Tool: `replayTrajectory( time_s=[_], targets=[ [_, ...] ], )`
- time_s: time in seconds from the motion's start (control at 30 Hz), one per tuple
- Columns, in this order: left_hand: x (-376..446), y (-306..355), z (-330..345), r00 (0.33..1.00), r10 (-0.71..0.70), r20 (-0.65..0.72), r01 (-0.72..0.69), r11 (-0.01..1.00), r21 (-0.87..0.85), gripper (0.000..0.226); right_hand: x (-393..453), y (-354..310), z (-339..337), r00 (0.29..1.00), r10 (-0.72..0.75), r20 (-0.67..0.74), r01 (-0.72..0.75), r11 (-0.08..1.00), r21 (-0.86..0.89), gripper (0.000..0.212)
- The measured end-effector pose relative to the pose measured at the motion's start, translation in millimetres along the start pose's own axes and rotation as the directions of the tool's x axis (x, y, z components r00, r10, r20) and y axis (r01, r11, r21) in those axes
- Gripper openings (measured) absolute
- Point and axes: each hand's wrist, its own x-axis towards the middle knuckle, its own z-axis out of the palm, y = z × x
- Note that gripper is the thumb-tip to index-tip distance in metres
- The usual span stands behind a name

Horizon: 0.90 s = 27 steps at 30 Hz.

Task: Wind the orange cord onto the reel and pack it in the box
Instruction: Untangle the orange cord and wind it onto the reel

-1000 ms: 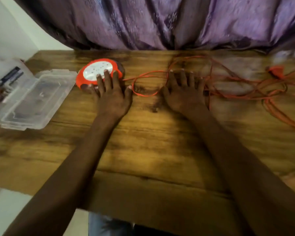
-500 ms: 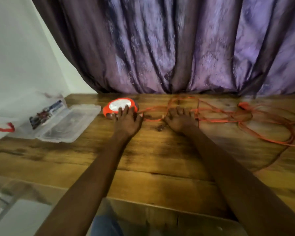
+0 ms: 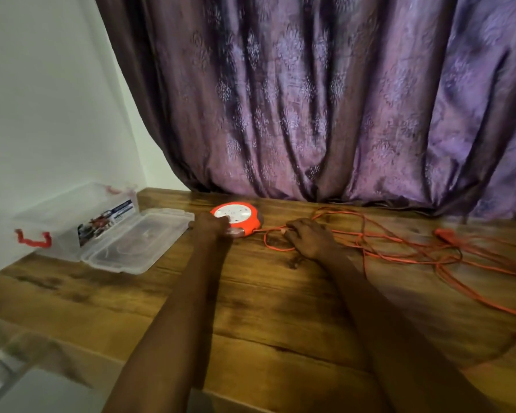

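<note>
I'm gripping the round orange-and-white plastic reel [image 3: 236, 219] with my left hand [image 3: 210, 225], my right hand [image 3: 306, 236] pinching the thin orange cord [image 3: 399, 251] sprawling loose beside it — I'm keeping tension steady so it's winding flat.

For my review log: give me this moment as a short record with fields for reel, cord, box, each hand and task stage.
reel: orange and white reel, flat on the wooden table
cord: orange cord, loose loops right of the reel
box: clear box, lid open, left of the reel
left hand: left hand rests on the reel
right hand: right hand grips the cord near the reel
stage: winding not yet done
</note>
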Motion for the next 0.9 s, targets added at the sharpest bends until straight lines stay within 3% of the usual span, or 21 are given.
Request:
replayTrajectory(
  time_s=[0.1, 0.23, 0.3, 0.37, 0.47, 0.57, 0.63, 0.67, 0.9],
  targets=[
    [10, 15, 2, 0.995, -0.051, 0.081, 0.058, 0.994, -0.093, 0.05, 4, 5, 3, 1.0, -0.013, -0.021, 0.013, 0.999, 0.033, 0.044],
    [24, 21, 2, 0.938, -0.097, 0.332, 0.201, 0.934, -0.296, 0.005, 7, 14, 1, 0.998, -0.022, -0.065, 0.033, 0.985, 0.172, 0.026],
    [30, 17, 4, 0.907, -0.079, 0.414, 0.231, 0.914, -0.332, 0.004, 8, 16, 1, 0.995, -0.005, -0.101, 0.031, 0.967, 0.255, 0.022],
    [31, 12, 6, 0.881, -0.046, 0.471, 0.242, 0.898, -0.367, 0.026, 11, 17, 0, 0.989, 0.055, -0.141, 0.001, 0.93, 0.368, 0.022],
    [27, 7, 8, 0.87, 0.056, 0.489, 0.188, 0.881, -0.434, 0.031, 18, 18, -7, 0.971, 0.144, -0.191, -0.013, 0.829, 0.559, 0.02],
    [23, 6, 7, 0.872, 0.225, 0.434, 0.064, 0.828, -0.557, 0.039, 25, 10, -22, 0.969, 0.191, -0.156, 0.011, 0.599, 0.801, 0.027],
    [18, 11, 8, 0.838, 0.333, 0.432, 0.003, 0.789, -0.614, 0.041, 29, 1, -34, 0.979, 0.171, -0.113, 0.032, 0.419, 0.907, 0.036],
    [13, 15, 9, 0.821, 0.363, 0.441, 0.001, 0.771, -0.637, 0.041, 31, -3, -41, 0.984, 0.149, -0.095, 0.031, 0.384, 0.923, 0.04],
    [-13, 39, 28, 0.724, 0.497, 0.479, -0.028, 0.714, -0.699, 0.033, 32, 14, -75, 0.997, -0.066, 0.035, -0.003, 0.432, 0.902, 0.029]
  ],
)
